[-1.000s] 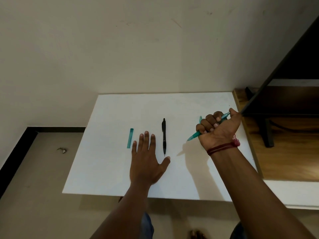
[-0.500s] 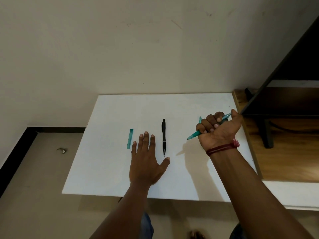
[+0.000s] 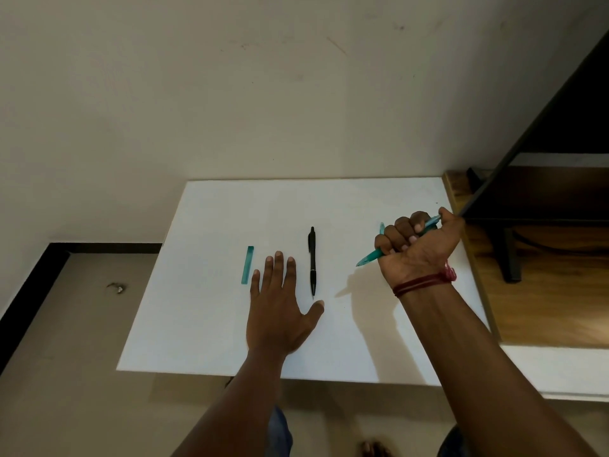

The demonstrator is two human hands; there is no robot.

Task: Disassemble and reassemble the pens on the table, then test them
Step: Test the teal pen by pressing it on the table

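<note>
My right hand is a fist around a teal pen, held above the white table; the tip points down-left and my thumb rests on the top end. A second small teal piece shows just behind my knuckles, mostly hidden. My left hand lies flat on the table, fingers spread, holding nothing. A black pen lies lengthwise just right of its fingers, tip toward me. A short teal pen part lies left of the left hand.
A wooden shelf unit with dark frame bars stands against the table's right edge. A bare wall rises behind the table. Beige floor with a dark skirting strip lies to the left.
</note>
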